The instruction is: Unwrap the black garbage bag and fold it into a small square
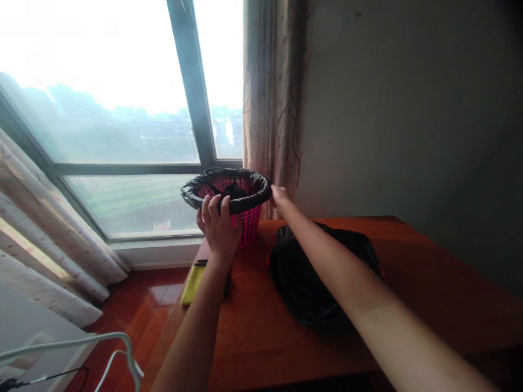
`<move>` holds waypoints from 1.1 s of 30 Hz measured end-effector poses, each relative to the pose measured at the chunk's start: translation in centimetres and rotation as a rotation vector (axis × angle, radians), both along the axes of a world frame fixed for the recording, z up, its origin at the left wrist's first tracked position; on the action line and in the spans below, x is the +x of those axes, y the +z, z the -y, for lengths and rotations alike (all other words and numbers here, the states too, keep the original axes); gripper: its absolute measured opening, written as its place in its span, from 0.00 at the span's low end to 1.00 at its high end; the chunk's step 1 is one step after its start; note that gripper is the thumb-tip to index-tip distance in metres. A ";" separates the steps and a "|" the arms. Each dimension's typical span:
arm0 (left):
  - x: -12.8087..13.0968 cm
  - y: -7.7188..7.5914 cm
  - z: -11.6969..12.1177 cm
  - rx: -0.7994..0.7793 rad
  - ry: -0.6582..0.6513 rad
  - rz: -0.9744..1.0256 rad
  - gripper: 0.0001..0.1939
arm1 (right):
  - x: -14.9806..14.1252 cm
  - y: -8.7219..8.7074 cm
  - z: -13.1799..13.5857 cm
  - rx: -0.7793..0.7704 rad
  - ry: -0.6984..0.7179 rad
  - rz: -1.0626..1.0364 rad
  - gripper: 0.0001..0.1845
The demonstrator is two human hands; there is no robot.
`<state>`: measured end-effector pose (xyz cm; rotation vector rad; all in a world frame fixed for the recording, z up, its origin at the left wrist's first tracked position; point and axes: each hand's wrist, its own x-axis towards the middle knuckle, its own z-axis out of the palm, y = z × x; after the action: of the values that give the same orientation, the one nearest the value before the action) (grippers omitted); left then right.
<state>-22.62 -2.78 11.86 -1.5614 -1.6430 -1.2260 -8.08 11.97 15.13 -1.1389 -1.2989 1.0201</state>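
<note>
A pink plastic mesh basket (248, 226) stands near the far left corner of a reddish wooden table (265, 326). A black bin liner (249, 198) is folded over its rim. My left hand (217, 223) grips the near rim, fingers curled over the liner. My right hand (280, 197) pinches the liner at the rim's right side. A full black bag (302, 277) lies on the table just behind my right forearm.
A yellow flat object (192, 284) with a dark thing beside it lies at the table's left edge. A large window (122, 125) and curtains (272, 92) stand behind the basket. White tubing (114, 348) shows at the lower left above the wooden floor.
</note>
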 end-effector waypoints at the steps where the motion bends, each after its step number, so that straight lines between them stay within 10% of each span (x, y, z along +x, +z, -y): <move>1: 0.0 0.0 0.1 -0.005 -0.001 -0.006 0.27 | 0.0 -0.6 0.1 -0.044 0.021 -0.037 0.09; 12: 0.8 0.5 1.4 0.026 -0.018 -0.012 0.33 | 1.3 -1.1 2.8 -0.196 0.068 -0.193 0.03; 16: 1.3 -1.3 3.5 0.041 -0.151 0.050 0.26 | 7.5 -1.8 5.1 -0.117 0.062 -0.086 0.12; 25: 1.4 -9.8 4.5 -0.799 -0.632 0.771 0.24 | 27.6 -7.1 11.8 -0.009 -0.268 0.351 0.06; 33: 4.1 -10.3 4.0 -0.914 -0.686 0.983 0.31 | 32.2 -11.4 16.2 -0.115 -0.419 0.493 0.15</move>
<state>-18.54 -6.77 1.60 -2.4142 -2.6547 -1.9500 24.13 -4.27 3.75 -1.7391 -1.3033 0.5218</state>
